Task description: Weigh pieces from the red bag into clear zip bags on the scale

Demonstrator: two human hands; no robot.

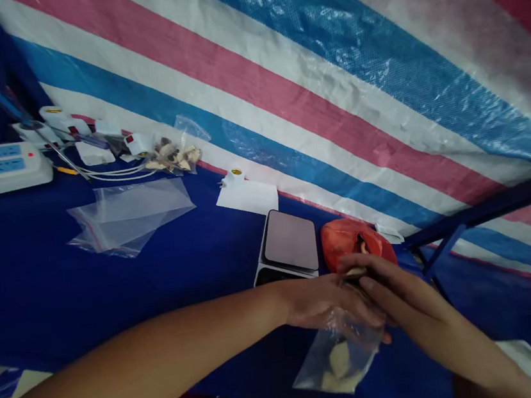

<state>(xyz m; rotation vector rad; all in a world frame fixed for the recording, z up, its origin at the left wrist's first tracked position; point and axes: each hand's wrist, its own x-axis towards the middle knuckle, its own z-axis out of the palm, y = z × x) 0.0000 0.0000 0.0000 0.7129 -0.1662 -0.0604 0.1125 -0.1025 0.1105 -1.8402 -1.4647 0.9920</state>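
1. At the left edge, the white power strip is cut off.
2. Right of centre, the left hand hides the near end of the scale; no reading can be made out.
3. The mouth of the clear bag is hidden under the hands.
4. The fingers of the right hand mostly cover some pale pieces, too obscured to count.
5. Behind them, the red bag is partly blocked.
6. Lower right, print on the white paper is too blurred to read.
7. Both forearms leave the frame below.
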